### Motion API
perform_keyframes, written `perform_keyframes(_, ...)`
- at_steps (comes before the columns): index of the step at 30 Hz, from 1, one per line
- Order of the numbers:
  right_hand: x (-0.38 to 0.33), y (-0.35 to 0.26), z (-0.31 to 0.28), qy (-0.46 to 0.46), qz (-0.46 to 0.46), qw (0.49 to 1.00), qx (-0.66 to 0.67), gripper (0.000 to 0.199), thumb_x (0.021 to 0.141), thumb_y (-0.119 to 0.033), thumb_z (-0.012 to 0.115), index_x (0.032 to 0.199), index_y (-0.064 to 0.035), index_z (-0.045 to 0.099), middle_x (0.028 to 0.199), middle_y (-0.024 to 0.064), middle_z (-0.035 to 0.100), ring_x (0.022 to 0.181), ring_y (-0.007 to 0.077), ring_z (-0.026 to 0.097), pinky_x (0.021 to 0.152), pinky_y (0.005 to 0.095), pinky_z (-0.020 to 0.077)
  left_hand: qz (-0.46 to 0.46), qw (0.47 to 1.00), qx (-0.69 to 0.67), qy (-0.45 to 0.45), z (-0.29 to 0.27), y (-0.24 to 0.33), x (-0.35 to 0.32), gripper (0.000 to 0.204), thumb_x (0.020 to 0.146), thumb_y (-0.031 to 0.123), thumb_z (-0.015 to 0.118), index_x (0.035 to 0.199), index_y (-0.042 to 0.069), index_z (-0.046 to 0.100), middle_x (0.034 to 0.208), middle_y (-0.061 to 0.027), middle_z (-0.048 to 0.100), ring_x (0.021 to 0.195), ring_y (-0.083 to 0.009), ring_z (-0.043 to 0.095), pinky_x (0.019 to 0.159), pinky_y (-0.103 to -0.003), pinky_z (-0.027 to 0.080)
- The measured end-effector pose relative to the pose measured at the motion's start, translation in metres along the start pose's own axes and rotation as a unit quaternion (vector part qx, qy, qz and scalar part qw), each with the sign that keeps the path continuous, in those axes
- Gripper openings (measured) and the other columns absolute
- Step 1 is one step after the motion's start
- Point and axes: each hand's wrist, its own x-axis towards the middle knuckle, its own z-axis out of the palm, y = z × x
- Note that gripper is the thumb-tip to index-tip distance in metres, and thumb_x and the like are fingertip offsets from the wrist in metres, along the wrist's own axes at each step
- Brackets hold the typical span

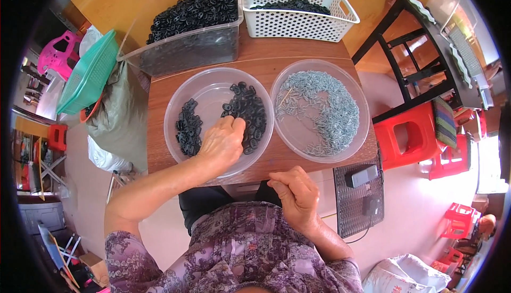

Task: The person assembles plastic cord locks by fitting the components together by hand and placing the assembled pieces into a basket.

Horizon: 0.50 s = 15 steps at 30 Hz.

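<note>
My left hand [223,141] reaches into a round clear plastic tub [210,98], its fingers bent together at the edge of a pile of small black oval plastic parts [251,111]. The fingertips are partly hidden, so whether a part is between them does not show. A smaller heap of the same black parts [187,130] lies along the tub's left side. Just off the table's front edge is my right hand [297,194], closed with thumb against curled fingers; anything inside is hidden. Beside the first tub, a second round tub [298,139] holds many small silvery screw-like pieces [340,112].
At the table's [266,53] back stand a clear bin [186,53] of black parts and a white perforated basket [303,27] with more. A thin stick [286,97] lies on the silvery pieces. Left are a sack [117,117] and green basket [90,75]; right, a red stool [407,138].
</note>
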Motion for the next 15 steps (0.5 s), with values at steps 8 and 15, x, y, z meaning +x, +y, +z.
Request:
perform_keyframes(8, 0.008, -0.004, 0.0, -0.01, -0.005, 1.0, -0.005, 0.009, 0.078, 0.003, 0.063, 0.087, 0.0025, 0.063, 0.072, 0.0093, 0.063, 0.065, 0.0223, 0.057, 0.06, 0.0295, 0.0445, 0.004, 1.0, -0.002, 0.01, 0.005, -0.002, 0.002, 0.024, 0.066, -0.004, 0.057, 0.089, 0.0, 0.049, 0.082, -0.0178, 0.054, 0.079, -0.0356, 0.055, 0.068, -0.045, 0.046)
perform_keyframes(15, 0.041, 0.002, -0.03, -0.005, -0.042, 0.994, -0.102, 0.015, 0.072, 0.006, 0.065, 0.085, 0.0003, 0.062, 0.073, 0.013, 0.059, 0.064, 0.0307, 0.054, 0.056, 0.0367, 0.0432, 0.015, 0.998, -0.054, 0.027, 0.008, -0.01, -0.007, 0.024, 0.067, -0.004, 0.058, 0.09, 0.001, 0.053, 0.081, -0.015, 0.056, 0.077, -0.034, 0.057, 0.066, -0.043, 0.046)
